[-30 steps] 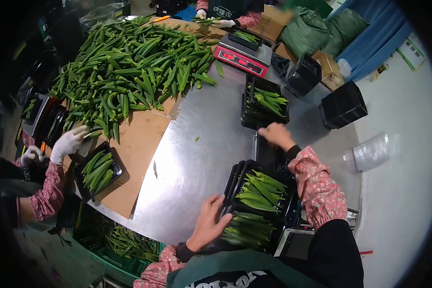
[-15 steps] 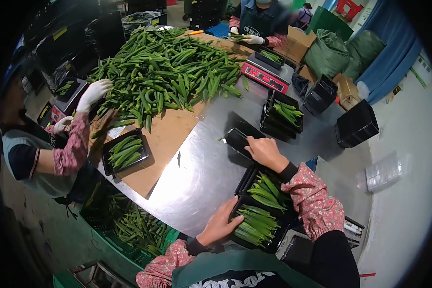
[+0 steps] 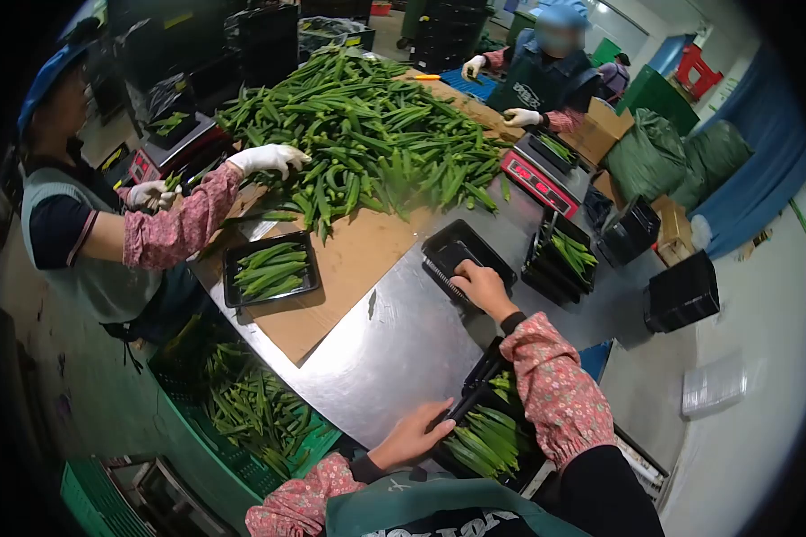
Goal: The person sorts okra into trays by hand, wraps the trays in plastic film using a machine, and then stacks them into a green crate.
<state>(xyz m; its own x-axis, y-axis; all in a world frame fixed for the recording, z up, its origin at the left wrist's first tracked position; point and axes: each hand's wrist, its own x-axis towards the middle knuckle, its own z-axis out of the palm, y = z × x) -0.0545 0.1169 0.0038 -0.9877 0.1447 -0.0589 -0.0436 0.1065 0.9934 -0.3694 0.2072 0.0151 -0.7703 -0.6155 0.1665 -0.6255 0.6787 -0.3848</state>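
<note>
Toward the right edge of the shiny metal worktop (image 3: 376, 376), a black rectangular plastic tray (image 3: 461, 243) is lying flat, showing its floor. The right hand (image 3: 484, 288) is curling its fingers at the near rim; whether they are clamped, I cannot tell. Pressing on one side could be sending the light tray sliding into the filled black plastic container (image 3: 546, 282) standing beside it. At the near edge, the left hand (image 3: 414, 434) is touching a group of black plastic trays (image 3: 484, 365), thumb and fingers apart, its grip unclear; an uneven push could be tipping them, spilling long green okra pods (image 3: 484, 443). Near the left edge, another black tray (image 3: 230, 270) is sitting on brown cardboard (image 3: 349, 277), holding okra.
</note>
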